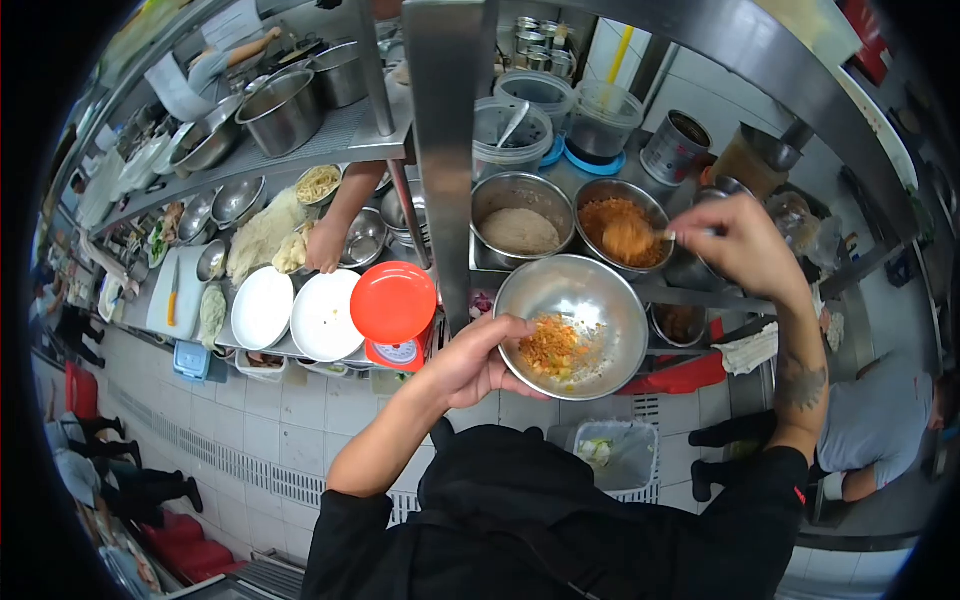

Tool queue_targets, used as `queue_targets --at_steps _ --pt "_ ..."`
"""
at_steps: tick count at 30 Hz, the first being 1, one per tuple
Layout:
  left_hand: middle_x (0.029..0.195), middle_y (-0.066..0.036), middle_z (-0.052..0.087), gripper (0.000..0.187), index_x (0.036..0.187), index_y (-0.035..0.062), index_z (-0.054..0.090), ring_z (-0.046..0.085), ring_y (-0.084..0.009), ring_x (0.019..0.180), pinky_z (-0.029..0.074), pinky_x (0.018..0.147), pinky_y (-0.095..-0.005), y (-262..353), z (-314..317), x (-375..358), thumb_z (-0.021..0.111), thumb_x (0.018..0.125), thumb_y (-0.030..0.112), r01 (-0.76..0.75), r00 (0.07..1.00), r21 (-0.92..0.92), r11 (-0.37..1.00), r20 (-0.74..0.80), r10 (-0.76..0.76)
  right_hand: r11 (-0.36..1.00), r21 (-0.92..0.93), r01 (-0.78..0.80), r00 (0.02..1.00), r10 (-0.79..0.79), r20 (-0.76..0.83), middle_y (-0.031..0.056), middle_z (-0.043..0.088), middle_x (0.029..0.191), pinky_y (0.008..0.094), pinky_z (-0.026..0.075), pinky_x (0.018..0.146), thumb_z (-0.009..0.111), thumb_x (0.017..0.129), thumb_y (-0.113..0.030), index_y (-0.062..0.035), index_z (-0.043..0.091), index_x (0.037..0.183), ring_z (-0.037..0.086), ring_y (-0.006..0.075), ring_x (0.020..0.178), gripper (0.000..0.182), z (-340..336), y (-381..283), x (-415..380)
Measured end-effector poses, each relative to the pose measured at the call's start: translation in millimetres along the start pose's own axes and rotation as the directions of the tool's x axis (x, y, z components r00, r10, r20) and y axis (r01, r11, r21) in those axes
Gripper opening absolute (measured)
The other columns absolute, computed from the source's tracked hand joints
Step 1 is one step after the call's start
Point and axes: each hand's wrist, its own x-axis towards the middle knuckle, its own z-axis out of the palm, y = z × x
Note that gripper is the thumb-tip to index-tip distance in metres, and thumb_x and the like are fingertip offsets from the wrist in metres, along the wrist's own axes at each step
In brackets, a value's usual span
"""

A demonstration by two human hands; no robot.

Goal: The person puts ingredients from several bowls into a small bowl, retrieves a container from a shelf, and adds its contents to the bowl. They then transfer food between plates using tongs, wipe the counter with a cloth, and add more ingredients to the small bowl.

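Observation:
My left hand [478, 362] grips the rim of a steel mixing bowl [622, 318], thumb inside the edge and fingers underneath. Orange crumbly bits with some green pieces [556, 345] lie in the bowl's lower left. My right hand [735, 245] is closed around the handle of a spoon [664, 236], whose head is blurred over a steel pot of orange-brown crumbly seasoning [615, 218]. A heap of that seasoning shows at the spoon's end. Left of this pot stands another steel pot with a pale powder [520, 228].
A red kitchen scale [395, 305] and white plates [327, 315] stand to the left. Another person's hand [325, 245] reaches over that counter. A metal post [445, 150] rises between the two sides. A clear bin [645, 460] is below; a person [870, 430] bends at right.

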Motion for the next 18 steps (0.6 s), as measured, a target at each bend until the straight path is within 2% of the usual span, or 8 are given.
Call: queue_targets --at_steps 1,2,5,8,10,14,16,18 --pt "0.123 -0.026 0.054 0.054 0.134 -0.0101 0.033 0.066 -0.034 0.102 0.062 0.079 -0.0442 0.2 -1.1 -1.5 0.051 0.094 0.02 -0.014 1.0 -0.008 1.0 -0.007 0.014 0.993 0.041 0.109 0.993 -0.11 0.03 0.0138 0.066 0.074 0.0325 0.051 0.067 0.068 0.078 -0.007 -0.0005 0.072 0.09 0.066 0.024 0.07 0.015 2.2 -8.3 -5.5" --pt "0.124 -0.025 0.053 0.054 0.134 -0.0095 0.033 0.066 -0.0339 0.102 0.062 0.079 -0.0442 0.0 -2.5 -3.5 0.051 0.094 0.02 -0.007 1.0 -0.022 1.0 0.006 0.007 0.974 -0.071 0.214 0.976 -0.211 0.051 0.0102 0.06 0.073 0.0331 0.05 0.062 0.07 0.077 -0.005 -0.0023 0.072 0.089 0.064 0.0239 0.067 0.012 9.5 -19.0 -8.9" --pt "0.125 -0.024 0.053 0.054 0.135 -0.0077 0.032 0.065 -0.0336 0.104 0.062 0.079 -0.0448 2.8 -2.2 -11.9 0.051 0.094 0.02 -0.006 1.0 -0.009 1.0 0.0 0.006 0.813 -0.486 0.319 0.854 -0.469 -0.225 0.0097 0.057 0.08 0.0397 0.05 0.059 0.066 0.078 -0.007 -0.0045 0.069 0.089 0.064 0.0296 0.071 0.012 37.2 -39.9 6.0" --pt "0.125 -0.024 0.053 0.054 0.137 -0.0057 0.031 0.064 -0.0332 0.107 0.062 0.079 -0.0456 -0.1 -4.3 -18.2 0.051 0.093 0.02 0.013 1.0 0.016 1.0 -0.016 -0.013 0.819 -0.509 0.265 0.929 -0.358 -0.091 0.011 0.06 0.084 0.0427 0.051 0.06 0.064 0.077 -0.01 -0.004 0.067 0.085 0.065 0.0322 0.073 0.01 63.7 -37.2 51.6" --pt "0.125 -0.023 0.053 0.054 0.137 -0.0047 0.031 0.063 -0.033 0.109 0.062 0.079 -0.0461 -1.4 -7.2 -20.5 0.051 0.093 0.02 0.03 0.999 0.029 0.999 -0.023 -0.029 0.816 -0.477 0.328 0.924 -0.382 -0.019 0.0133 0.062 0.084 0.0457 0.052 0.066 0.063 0.082 -0.015 -0.0058 0.07 0.091 0.063 0.0357 0.075 0.016 93.6 -23.6 81.3" --pt "0.122 -0.027 0.055 0.054 0.133 -0.0124 0.031 0.067 -0.0349 0.099 0.063 0.076 -0.0449 -6.7 -14.5 -30.9 0.051 0.093 0.017 -0.061 0.991 0.024 0.998 -0.114 0.063 0.814 -0.465 0.348 0.922 -0.388 0.011 0.0153 0.065 0.084 0.0465 0.051 0.07 0.064 0.08 -0.016 -0.0049 0.071 0.087 0.064 0.0357 0.077 0.015 110.0 -31.5 102.6" --pt "0.122 -0.027 0.054 0.054 0.134 -0.0121 0.031 0.067 -0.035 0.099 0.063 0.076 -0.0452 -6.4 -20.9 -37.4 0.051 0.093 0.017 -0.083 0.988 0.007 0.997 -0.129 0.083 0.929 -0.245 0.279 0.945 -0.219 0.244 0.0179 0.068 0.082 0.0439 0.051 0.072 0.064 0.078 -0.016 -0.0019 0.071 0.083 0.066 0.034 0.079 0.016 100.0 -43.6 108.7" --pt "0.123 -0.026 0.055 0.055 0.135 -0.011 0.03 0.067 -0.0351 0.1 0.063 0.076 -0.0457 -5.9 -27.2 -42.5 0.051 0.093 0.016 -0.084 0.987 0.006 0.996 -0.136 0.084 0.955 -0.096 0.282 0.943 -0.257 0.212 0.017 0.07 0.083 0.0375 0.052 0.071 0.064 0.077 -0.015 -0.0021 0.073 0.088 0.067 0.0301 0.08 0.019 91.1 -33.8 110.3"
